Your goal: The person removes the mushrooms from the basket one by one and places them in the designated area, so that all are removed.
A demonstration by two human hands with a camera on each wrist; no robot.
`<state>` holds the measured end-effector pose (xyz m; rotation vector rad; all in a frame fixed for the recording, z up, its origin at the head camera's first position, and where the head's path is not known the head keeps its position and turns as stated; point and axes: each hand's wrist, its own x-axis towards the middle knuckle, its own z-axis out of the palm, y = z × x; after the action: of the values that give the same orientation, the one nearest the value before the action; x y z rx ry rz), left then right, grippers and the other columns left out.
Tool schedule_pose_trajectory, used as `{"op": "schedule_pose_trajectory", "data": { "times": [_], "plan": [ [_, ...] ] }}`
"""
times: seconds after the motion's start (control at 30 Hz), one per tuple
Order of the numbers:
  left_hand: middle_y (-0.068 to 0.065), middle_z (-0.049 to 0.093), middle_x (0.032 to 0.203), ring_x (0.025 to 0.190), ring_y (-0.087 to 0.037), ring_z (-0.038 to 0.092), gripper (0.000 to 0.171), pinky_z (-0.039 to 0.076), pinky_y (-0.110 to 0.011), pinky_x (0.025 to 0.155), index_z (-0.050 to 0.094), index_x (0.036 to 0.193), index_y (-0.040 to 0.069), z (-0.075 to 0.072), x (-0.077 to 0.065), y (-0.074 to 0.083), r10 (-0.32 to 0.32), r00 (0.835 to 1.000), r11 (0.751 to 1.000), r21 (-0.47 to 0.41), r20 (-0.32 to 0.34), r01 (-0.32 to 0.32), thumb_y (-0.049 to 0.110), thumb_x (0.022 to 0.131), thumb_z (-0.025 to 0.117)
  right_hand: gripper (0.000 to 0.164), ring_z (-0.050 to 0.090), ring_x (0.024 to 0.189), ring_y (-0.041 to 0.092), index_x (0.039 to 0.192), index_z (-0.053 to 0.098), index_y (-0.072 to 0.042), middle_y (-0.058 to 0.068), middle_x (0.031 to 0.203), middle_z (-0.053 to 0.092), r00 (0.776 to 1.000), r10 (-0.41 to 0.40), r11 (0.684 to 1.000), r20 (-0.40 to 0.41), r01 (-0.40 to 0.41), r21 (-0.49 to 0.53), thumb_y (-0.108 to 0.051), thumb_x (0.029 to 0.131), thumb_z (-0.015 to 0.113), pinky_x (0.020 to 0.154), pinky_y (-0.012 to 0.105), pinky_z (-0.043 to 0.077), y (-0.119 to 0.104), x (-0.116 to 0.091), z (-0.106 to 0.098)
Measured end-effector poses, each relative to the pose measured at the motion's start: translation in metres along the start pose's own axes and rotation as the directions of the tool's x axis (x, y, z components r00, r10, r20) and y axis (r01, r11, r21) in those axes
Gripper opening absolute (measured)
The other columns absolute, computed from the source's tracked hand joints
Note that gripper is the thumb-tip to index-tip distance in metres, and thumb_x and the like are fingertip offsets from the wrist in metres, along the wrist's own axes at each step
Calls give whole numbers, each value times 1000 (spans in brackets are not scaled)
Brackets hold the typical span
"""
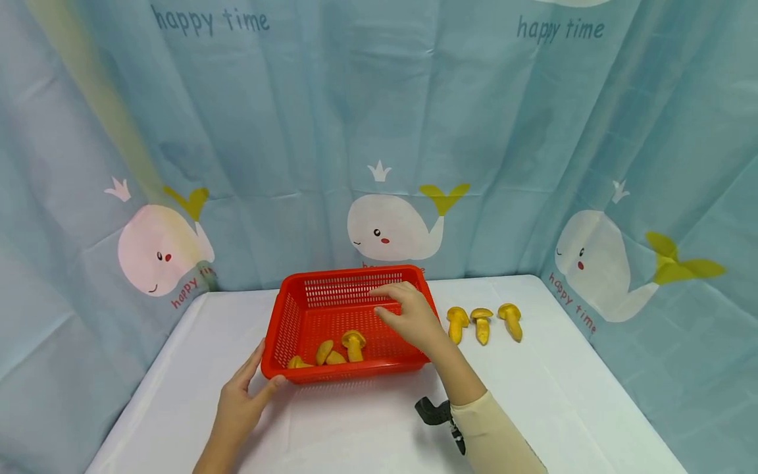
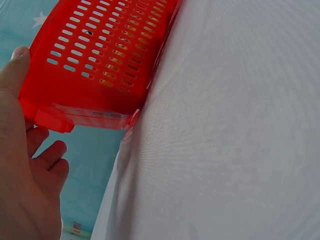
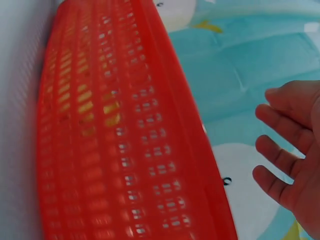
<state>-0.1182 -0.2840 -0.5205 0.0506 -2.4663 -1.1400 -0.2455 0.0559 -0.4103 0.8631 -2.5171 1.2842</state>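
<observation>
A red slotted plastic basket (image 1: 331,374) stands on the white table. Several yellow-brown mushrooms (image 1: 354,345) lie inside it, gathered toward its near left part. My left hand (image 1: 239,401) is at the basket's near left corner, the thumb on the near rim and the fingers along the left side; the left wrist view shows the thumb at the rim and curled fingers below it. Over the basket's right half hangs my right hand (image 1: 410,316), its fingers loosely bent and holding nothing. In the right wrist view, that hand (image 3: 295,150) shows spread fingers beyond the basket rim.
Three mushrooms (image 1: 481,325) lie in a row on the white table (image 1: 568,395), right of the basket. A blue curtain (image 1: 284,164) with whale prints encloses the table at the back and sides. A black strap mount (image 1: 433,411) is on the right wrist.
</observation>
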Motion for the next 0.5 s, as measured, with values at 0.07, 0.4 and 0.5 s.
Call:
{"op": "schedule_pose_trajectory", "data": {
  "times": [0.07, 0.4, 0.5],
  "plan": [
    [-1, 45, 159, 138, 14, 33, 86, 27, 1, 101, 37, 158, 37, -1, 1, 0, -1, 1000, 1000, 5, -1, 1, 27, 87, 84, 32, 56, 125, 15, 126, 73, -23, -8, 128, 68, 1000, 7, 1000, 13, -7, 8, -19, 95, 75, 100, 40, 56, -1, 3, 6],
    [5, 43, 160, 136, 18, 30, 85, 27, -1, 100, 36, 158, 39, -2, 0, 2, -40, 999, 999, 21, 13, 39, 29, 88, 83, 34, 56, 122, 17, 129, 71, -21, -6, 130, 68, 998, 16, 1000, 66, -17, 9, -22, 96, 74, 100, 42, 55, -5, 26, 32],
    [5, 43, 160, 137, 18, 31, 85, 27, 0, 100, 36, 158, 38, -1, 0, 2, -29, 1000, 1000, 10, 10, 29, 29, 88, 83, 33, 56, 122, 16, 130, 72, -22, -7, 131, 68, 995, 30, 999, 98, -28, -17, -23, 96, 73, 100, 40, 55, -1, 32, 41]
  ]
}}
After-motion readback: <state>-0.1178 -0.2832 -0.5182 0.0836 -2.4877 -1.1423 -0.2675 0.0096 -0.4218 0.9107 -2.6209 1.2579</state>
